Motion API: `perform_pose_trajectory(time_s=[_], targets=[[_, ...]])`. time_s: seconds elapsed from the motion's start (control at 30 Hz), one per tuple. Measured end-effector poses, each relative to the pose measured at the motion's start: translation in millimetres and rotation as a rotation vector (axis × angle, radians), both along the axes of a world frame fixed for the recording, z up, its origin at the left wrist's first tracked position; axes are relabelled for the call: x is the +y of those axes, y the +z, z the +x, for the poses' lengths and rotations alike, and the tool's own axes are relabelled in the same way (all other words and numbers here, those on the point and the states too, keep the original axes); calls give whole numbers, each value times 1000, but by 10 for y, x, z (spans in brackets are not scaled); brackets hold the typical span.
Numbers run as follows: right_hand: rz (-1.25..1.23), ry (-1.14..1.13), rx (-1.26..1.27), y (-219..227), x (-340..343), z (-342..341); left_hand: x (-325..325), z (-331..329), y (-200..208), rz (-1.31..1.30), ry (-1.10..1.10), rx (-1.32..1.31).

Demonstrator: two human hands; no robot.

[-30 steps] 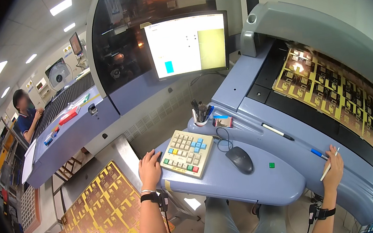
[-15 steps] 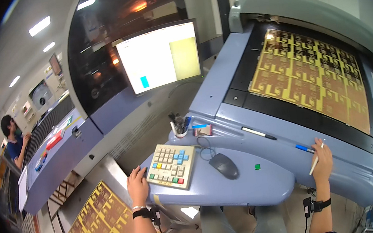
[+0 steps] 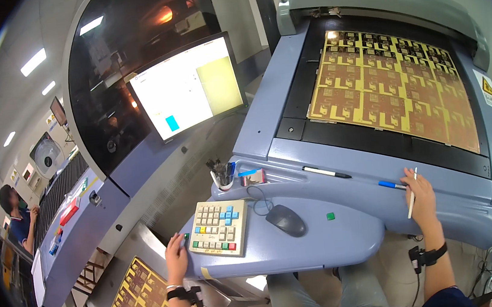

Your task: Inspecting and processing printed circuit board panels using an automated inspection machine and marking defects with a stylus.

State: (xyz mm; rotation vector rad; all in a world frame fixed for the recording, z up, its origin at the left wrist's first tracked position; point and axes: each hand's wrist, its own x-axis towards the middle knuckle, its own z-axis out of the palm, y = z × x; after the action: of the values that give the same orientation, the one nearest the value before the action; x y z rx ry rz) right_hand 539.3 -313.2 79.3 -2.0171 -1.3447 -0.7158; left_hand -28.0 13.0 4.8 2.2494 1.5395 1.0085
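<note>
My right hand point(image 3: 421, 199) is closed around a slim white pen-like stick point(image 3: 411, 202) at the front edge of the machine. A blue-capped marker point(image 3: 391, 185) lies against its fingertips. My left hand point(image 3: 176, 258) rests at the left edge of the blue-grey console point(image 3: 306, 253), fingers extended beside a small green button point(image 3: 187, 236) and holding nothing visible. Just right of it sits a beige keypad point(image 3: 218, 228) with coloured keys. A large copper-and-yellow circuit board panel point(image 3: 393, 85) lies flat on the machine's black bed point(image 3: 341, 132).
A dark mouse point(image 3: 286, 220) and a small green square point(image 3: 330, 216) are on the console. Behind stand a cup of pens point(image 3: 223, 177), a black-and-white marker point(image 3: 326, 172) and a monitor point(image 3: 181, 94). Another panel point(image 3: 139, 305) lies lower left. A person point(image 3: 17, 216) sits far left.
The view has shifted, so the machine appears further left. My left hand's fingers have drawn back from the keypad's edge, uncovering the green button. The white stick stays in my right hand.
</note>
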Motion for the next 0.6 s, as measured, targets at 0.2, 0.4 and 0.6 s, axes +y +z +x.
perform_pose_trajectory(time_s=[0.2, 0.4, 0.6], targets=[[-375, 115, 158, 878, -657, 237, -431, -679, 1102, -264, -137, -107], [-515, 11, -68, 2189, -732, 568, -1269, 490, 2890, -50, -357, 377], [-475, 162, -9, 2199, 198, 537, -859, 1034, 2090, -551, -701, 576]])
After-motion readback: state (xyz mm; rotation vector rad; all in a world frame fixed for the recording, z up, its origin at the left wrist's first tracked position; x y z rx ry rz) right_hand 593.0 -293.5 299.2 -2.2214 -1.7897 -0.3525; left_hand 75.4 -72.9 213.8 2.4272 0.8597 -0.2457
